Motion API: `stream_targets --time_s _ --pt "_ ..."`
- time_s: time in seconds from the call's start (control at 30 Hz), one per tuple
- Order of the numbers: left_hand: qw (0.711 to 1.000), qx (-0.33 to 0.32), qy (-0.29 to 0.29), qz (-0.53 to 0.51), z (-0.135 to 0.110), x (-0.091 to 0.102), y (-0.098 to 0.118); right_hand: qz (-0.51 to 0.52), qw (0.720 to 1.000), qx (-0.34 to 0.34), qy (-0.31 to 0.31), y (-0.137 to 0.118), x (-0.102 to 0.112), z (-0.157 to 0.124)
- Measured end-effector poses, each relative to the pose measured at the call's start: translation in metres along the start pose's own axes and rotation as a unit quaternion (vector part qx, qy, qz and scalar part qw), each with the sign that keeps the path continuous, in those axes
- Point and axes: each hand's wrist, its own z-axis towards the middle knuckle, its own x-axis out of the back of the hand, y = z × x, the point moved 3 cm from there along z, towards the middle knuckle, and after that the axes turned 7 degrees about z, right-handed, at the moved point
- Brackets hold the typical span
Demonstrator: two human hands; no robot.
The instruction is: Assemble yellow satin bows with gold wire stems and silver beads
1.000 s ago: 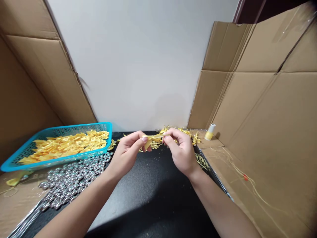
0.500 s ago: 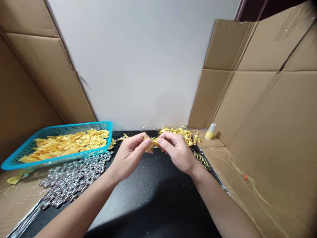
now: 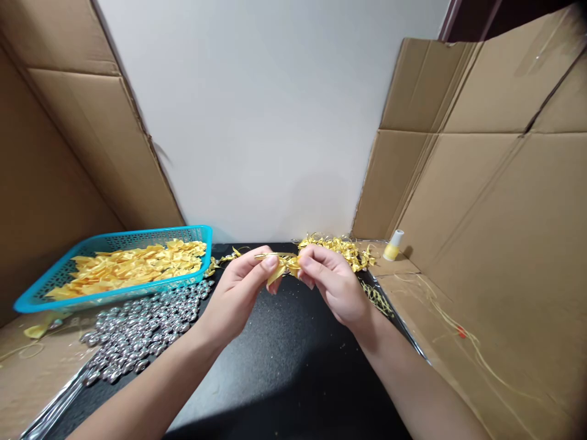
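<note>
Between my two hands, over the far part of the black work surface (image 3: 275, 354), is a yellow ribbon bow (image 3: 288, 265). My left hand (image 3: 245, 278) pinches its left side between thumb and fingers. The right side is pinched by my right hand (image 3: 332, 281). A thin gold-coloured cord (image 3: 277, 254) runs along the top of the bow from one hand to the other. My fingertips hide parts of the bow and the cord's ends.
On the left, a blue basket (image 3: 208, 256) holds many yellow bows, with silver beads (image 3: 147, 330) spread before it. Behind my right hand lies a pile of finished-looking yellow bows (image 3: 348, 252). A small white-and-yellow bottle (image 3: 393, 245) stands on cardboard, near loose yellow string (image 3: 440, 305).
The cord that looped above my fingers is now drawn low across the bow. More of the bow shows between my hands, and the view has shifted slightly.
</note>
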Motion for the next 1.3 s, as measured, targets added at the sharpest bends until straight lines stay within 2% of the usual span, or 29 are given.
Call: stream_targets --time_s 0.1,0.23,0.3,0.37,0.43,0.67,0.83,1.07,1.2,1.3 --pt "0.998 -0.012 0.007 0.064 0.0 0.003 0.003 -0.119 0.991 0.036 0.045 -0.012 0.002 -0.005" --pt "0.991 -0.015 0.018 0.135 0.0 0.004 0.007 -0.266 0.941 0.145 0.15 -0.032 -0.001 -0.015" --pt "0.99 -0.01 0.017 0.14 -0.001 0.004 0.007 -0.308 0.918 0.196 0.152 -0.036 -0.005 -0.018" --pt "0.992 0.001 0.015 0.122 -0.001 0.003 0.005 -0.361 0.892 0.239 0.128 -0.036 -0.008 -0.019" --pt "0.995 0.019 0.014 0.093 -0.001 0.003 0.003 -0.401 0.874 0.253 0.105 -0.034 -0.009 -0.018" --pt "0.995 0.099 -0.015 -0.001 0.001 -0.002 0.003 -0.411 0.879 0.222 0.093 -0.03 -0.01 -0.014" --pt "0.991 0.124 -0.035 -0.038 0.001 -0.004 0.003 -0.419 0.881 0.206 0.08 -0.032 -0.013 -0.016" --pt "0.979 0.172 -0.049 -0.101 -0.001 -0.005 0.0 -0.36 0.913 0.169 0.084 -0.031 -0.009 -0.015" --pt "0.973 0.187 -0.054 -0.122 -0.002 -0.006 0.002 -0.365 0.912 0.171 0.076 -0.035 -0.012 -0.015" --pt "0.972 0.188 -0.06 -0.126 -0.001 -0.004 0.0 -0.378 0.908 0.169 0.067 -0.044 0.001 -0.012"
